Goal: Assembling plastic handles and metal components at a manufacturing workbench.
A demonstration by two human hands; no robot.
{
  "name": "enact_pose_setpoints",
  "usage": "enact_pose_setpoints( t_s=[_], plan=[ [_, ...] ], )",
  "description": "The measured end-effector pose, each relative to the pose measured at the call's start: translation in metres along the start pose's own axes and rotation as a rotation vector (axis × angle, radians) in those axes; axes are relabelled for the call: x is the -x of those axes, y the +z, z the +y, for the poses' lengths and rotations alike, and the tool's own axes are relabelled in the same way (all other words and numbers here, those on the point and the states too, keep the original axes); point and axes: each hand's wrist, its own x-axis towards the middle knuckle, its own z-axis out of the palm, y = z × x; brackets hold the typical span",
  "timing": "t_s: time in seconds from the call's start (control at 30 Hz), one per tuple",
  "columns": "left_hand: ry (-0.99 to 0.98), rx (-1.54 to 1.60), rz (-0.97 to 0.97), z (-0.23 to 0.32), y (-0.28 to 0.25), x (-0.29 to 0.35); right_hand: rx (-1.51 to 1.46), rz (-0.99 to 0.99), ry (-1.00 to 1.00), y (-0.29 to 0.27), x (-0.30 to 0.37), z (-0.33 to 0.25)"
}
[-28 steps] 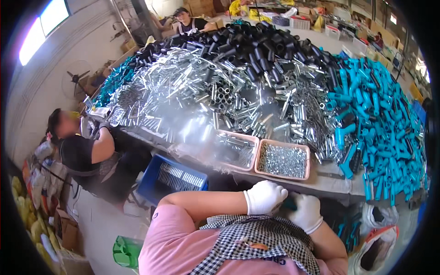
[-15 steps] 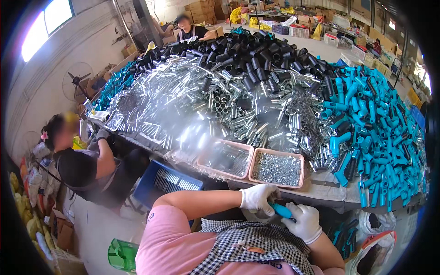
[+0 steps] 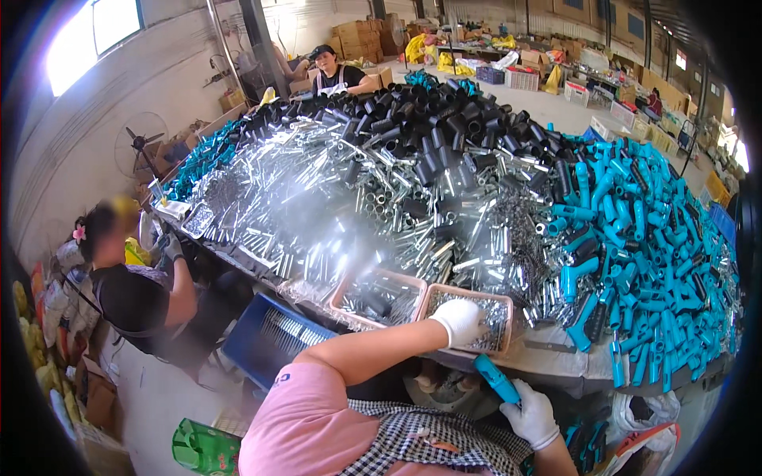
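My left hand (image 3: 460, 321), in a white knitted glove, reaches into the right pink tray (image 3: 512, 324) of small shiny metal parts (image 3: 496, 312). Its fingers are curled together at the parts; whatever is between them is hidden. In my gloved right hand (image 3: 530, 416) is a teal plastic handle (image 3: 497, 380), a stubby tube with a dark end, gripped near its lower end and tilted up toward the tray. A second pink tray (image 3: 341, 305) stands directly left, with clear plastic and dark pieces in it.
Metal tubes (image 3: 294, 182), black sleeves (image 3: 444, 127) and teal handles (image 3: 635, 262) are heaped across the table. A blue crate (image 3: 246, 329) stands below its edge at left, near a seated co-worker (image 3: 135, 293). Another person (image 3: 337, 75) is behind the heap. A white bag (image 3: 647, 412) hangs lower right.
My left hand has let go of the teal handle and moved up into the right tray. The right hand keeps the handle, now lower and tilted more upright.
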Motion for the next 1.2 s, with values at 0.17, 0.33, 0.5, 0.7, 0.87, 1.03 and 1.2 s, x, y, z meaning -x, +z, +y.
enact_pose_setpoints(
  t_s=[0.17, 0.33, 0.5, 0.7, 0.87, 1.03, 1.2],
  plan=[
    [-0.049, -0.148, -0.052, -0.005, 0.035, -0.019, 0.002, 0.027, -0.021, 0.001, -0.005, 0.001],
    [-0.078, -0.053, 0.110, -0.017, 0.041, -0.006, -0.005, 0.016, -0.058, 0.005, -0.015, -0.003],
    [-0.048, -0.014, 0.221, -0.026, 0.040, 0.005, 0.032, 0.002, 0.006, 0.007, -0.017, -0.005],
    [0.268, 0.288, 0.507, -0.027, 0.035, 0.038, 0.095, 0.008, -0.019, 0.012, -0.022, -0.023],
    [0.654, 0.313, 0.460, -0.011, 0.037, 0.062, 0.135, 0.049, -0.123, 0.032, -0.023, -0.013],
    [0.693, 0.302, 0.421, -0.018, 0.053, 0.077, 0.182, 0.077, -0.167, 0.038, -0.025, -0.029],
    [0.686, 0.047, 0.346, -0.020, 0.068, 0.087, 0.259, 0.004, -0.085, 0.038, -0.018, -0.039]
  ],
)
